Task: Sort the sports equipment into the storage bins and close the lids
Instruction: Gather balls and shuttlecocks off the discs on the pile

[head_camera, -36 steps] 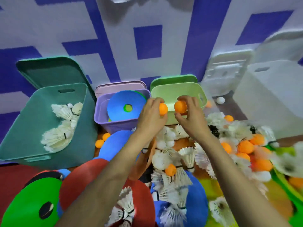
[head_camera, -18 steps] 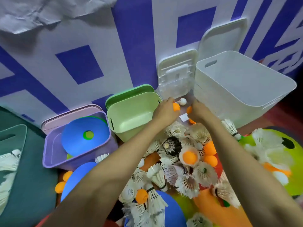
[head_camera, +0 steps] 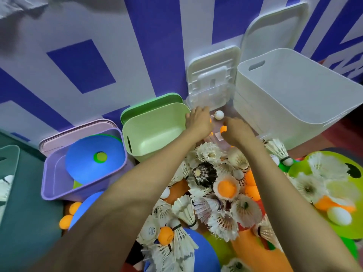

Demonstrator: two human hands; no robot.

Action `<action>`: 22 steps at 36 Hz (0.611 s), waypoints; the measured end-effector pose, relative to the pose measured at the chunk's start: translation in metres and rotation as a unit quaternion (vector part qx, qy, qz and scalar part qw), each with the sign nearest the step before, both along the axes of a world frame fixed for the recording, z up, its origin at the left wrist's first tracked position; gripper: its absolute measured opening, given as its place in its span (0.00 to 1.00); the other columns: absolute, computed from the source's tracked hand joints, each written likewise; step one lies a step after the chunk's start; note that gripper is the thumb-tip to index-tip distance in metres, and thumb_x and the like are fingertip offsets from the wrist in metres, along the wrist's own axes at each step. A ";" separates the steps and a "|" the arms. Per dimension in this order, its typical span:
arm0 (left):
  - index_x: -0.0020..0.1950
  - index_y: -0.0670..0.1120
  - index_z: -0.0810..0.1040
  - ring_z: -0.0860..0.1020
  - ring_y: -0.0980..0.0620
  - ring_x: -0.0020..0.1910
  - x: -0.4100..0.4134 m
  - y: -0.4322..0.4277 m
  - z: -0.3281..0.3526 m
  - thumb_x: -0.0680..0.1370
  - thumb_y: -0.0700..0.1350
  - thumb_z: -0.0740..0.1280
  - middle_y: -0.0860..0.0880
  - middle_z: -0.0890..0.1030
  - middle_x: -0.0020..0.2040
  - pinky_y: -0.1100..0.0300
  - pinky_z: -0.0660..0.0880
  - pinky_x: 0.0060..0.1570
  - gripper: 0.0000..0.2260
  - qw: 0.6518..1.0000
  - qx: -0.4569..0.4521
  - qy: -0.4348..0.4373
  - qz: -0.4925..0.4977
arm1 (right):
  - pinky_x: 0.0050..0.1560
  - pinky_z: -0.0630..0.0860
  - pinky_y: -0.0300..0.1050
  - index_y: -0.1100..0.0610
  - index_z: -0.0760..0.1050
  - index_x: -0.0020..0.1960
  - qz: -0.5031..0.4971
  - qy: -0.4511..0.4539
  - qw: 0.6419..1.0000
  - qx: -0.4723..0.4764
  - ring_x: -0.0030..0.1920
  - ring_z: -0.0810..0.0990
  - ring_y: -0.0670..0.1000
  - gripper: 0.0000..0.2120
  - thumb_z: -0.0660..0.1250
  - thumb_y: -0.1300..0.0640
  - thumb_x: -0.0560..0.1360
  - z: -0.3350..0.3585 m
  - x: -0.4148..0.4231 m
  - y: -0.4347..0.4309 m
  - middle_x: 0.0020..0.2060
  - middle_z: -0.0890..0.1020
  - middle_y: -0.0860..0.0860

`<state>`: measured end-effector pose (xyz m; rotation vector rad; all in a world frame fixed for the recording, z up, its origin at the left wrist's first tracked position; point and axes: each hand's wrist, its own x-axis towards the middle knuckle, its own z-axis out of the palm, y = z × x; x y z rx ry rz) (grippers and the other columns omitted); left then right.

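My left hand [head_camera: 198,122] and my right hand [head_camera: 236,132] reach over a small clear bin [head_camera: 218,137] that sits between the light green bin [head_camera: 155,130] and the big white bin [head_camera: 294,99]. My right fingertips pinch an orange ball [head_camera: 223,128]. Under my left fingers only a sliver of another orange ball [head_camera: 210,120] shows. A white ball [head_camera: 219,115] lies in the clear bin just beyond both hands. The bin's white lid [head_camera: 212,83] stands upright against the wall.
A pile of shuttlecocks [head_camera: 216,183], orange and white balls and flat discs covers the floor below my arms. The purple bin [head_camera: 59,173] holds a blue disc [head_camera: 94,161]. A teal bin [head_camera: 9,173] is at the left edge. All lids lean on the wall.
Both hands moved from the green bin's front rightward and down to the clear bin, each carrying an orange ball. My view swung right, bringing the white bin into view.
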<state>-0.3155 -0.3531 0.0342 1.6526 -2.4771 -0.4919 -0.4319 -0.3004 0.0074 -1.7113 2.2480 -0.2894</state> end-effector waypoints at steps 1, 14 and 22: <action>0.68 0.46 0.69 0.66 0.44 0.67 0.007 0.003 0.002 0.77 0.47 0.63 0.45 0.69 0.67 0.54 0.61 0.62 0.19 1.000 -0.009 0.015 0.007 | 0.45 0.69 0.48 0.60 0.69 0.63 0.003 0.000 1.000 -0.011 0.55 0.76 0.62 0.18 0.60 0.62 0.73 0.003 0.004 0.003 0.56 0.77 0.61; 0.61 0.50 0.77 0.72 0.47 0.61 0.170 0.119 0.024 0.76 0.45 0.66 0.49 0.76 0.62 0.53 0.66 0.63 0.13 0.987 0.011 0.122 0.106 | 0.50 0.70 0.49 0.60 0.73 0.62 0.131 -0.078 0.982 -0.115 0.58 0.73 0.60 0.15 0.64 0.57 0.76 0.058 0.134 0.091 0.59 0.74 0.58; 0.60 0.47 0.77 0.73 0.44 0.61 0.268 0.193 0.013 0.75 0.42 0.66 0.46 0.77 0.59 0.48 0.69 0.60 0.14 0.967 0.001 0.137 0.214 | 0.53 0.71 0.49 0.57 0.72 0.62 0.290 -0.097 0.950 -0.064 0.59 0.72 0.57 0.14 0.61 0.57 0.77 0.044 0.252 0.125 0.56 0.75 0.55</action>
